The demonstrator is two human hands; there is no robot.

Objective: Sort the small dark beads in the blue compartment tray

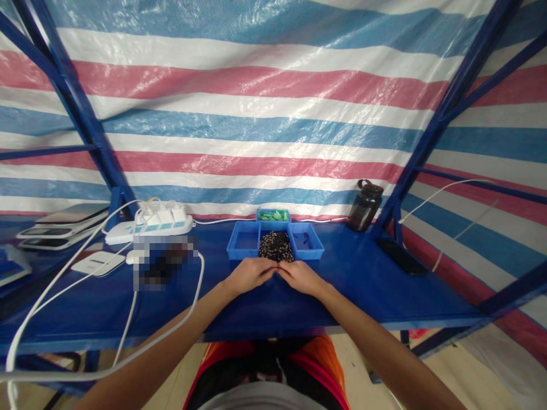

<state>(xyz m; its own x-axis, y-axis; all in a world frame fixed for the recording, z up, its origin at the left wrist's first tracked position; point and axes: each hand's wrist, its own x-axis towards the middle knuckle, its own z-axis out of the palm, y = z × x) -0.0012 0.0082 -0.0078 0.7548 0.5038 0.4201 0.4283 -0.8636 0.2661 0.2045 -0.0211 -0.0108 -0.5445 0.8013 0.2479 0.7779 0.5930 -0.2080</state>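
Note:
My left hand (253, 273) and my right hand (301, 276) meet fingertip to fingertip at the near edge of a heap of small dark and brassy parts (276, 246). Fingers on both sides are pinched together; whatever lies between them is too small to make out. The heap sits between two blue trays. The left blue tray (243, 254) shows a bare floor, while the right blue tray (314, 253) has a few small dark pieces (306, 238) in it. Behind the heap, a third blue tray (273, 210) holds green pieces (273, 215).
A white power strip (149, 228) with plugs and loose white cables (199, 279) occupies the left of the blue table (363, 285), near a flat white device (98, 263). At the right are a dark bottle (365, 206) and a black phone-like slab (401, 256). Blue frame posts stand either side.

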